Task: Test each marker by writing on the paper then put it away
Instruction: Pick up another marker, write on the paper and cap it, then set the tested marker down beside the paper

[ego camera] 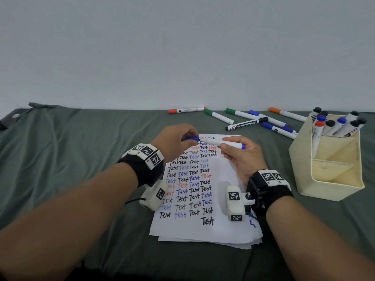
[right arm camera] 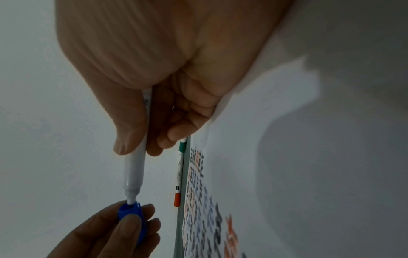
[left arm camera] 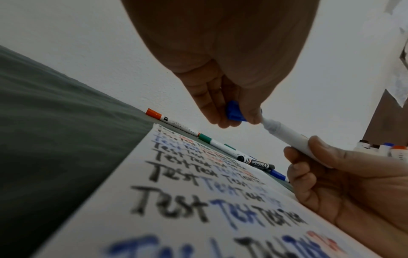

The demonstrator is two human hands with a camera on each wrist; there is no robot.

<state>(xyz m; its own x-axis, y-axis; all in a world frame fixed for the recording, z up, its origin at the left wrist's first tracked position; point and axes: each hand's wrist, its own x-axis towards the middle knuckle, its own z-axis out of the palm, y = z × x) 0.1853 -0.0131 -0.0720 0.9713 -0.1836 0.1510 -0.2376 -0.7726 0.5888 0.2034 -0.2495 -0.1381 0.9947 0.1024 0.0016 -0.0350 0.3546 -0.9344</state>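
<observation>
My right hand grips the white barrel of a blue marker held level above the top of the paper. My left hand pinches its blue cap at the marker's tip. In the right wrist view the tip sits just inside the mouth of the cap. The left wrist view shows the cap between thumb and fingers and the barrel running to my right hand. The paper is a stack filled with rows of "Test" in black, blue and red.
Several loose markers with orange, green, blue and black caps lie on the green cloth behind the paper, near the wall. A cream organizer at the right holds several upright markers in its back compartment.
</observation>
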